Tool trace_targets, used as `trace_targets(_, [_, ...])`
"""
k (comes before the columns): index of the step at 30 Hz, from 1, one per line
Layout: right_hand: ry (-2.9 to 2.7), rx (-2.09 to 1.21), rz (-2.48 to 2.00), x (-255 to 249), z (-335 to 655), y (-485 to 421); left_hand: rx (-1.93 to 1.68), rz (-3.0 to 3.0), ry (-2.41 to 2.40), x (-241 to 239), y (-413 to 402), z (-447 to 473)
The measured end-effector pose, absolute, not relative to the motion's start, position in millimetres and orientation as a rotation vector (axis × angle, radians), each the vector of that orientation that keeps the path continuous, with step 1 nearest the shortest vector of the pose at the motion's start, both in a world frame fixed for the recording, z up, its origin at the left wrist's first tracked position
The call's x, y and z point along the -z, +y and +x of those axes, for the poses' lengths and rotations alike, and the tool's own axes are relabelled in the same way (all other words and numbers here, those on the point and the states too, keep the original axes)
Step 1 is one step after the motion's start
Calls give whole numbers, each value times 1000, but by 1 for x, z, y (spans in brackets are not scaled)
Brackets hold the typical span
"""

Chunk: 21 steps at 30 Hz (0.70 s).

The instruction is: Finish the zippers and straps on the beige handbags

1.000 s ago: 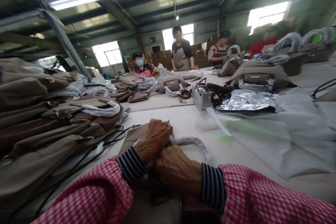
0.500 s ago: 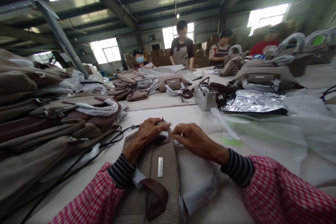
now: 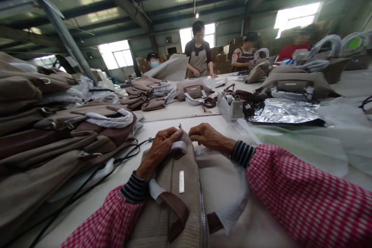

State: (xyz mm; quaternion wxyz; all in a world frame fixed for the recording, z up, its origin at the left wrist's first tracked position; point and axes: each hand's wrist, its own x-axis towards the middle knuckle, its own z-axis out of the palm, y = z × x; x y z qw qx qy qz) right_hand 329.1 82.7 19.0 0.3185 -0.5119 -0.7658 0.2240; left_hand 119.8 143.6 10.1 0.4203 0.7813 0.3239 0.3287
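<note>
Bag of ribbed taupe cloth lies lengthwise on the pale worktop, its near end running out at the bottom of the view and its narrowing far end between the two hands. The left hand is closed over that far end, thumb along the tip beside a wrapped grip and just short of a small metal fitting. The right hand is narrow, fingers bent together just right of the tip; whether they pinch anything cannot be told. A zipper follows the bag's right edge, a metal plate sits on top, and a brown strap loops up near the left sleeve. On the right, a film-wrapped handle arcs out over the worktop, taking up room below the right forearm. Leftward the margin is tight: a black cord runs close by, then a pile of bags. Ahead, a pale stretch of worktop reaches to a seam, with more bags past it. Ahead to the right, a foil sheet and translucent sheets bound the space, and co-workers line the far side.
</note>
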Motion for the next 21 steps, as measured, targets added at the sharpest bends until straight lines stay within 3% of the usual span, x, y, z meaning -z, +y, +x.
trace_targets(9, [-2515, -44, -1368, -64, 321, -3, -876, 1984, 874, -9, 144, 118])
trace_targets(14, [-2515, -342, -1189, -50, 316, -63, -904, 2108, 952, -6, 149, 120])
trace_targets(21, [-2075, -794, -1293, -14, 319, -55, -970, 2434, 1009, -11, 140, 126])
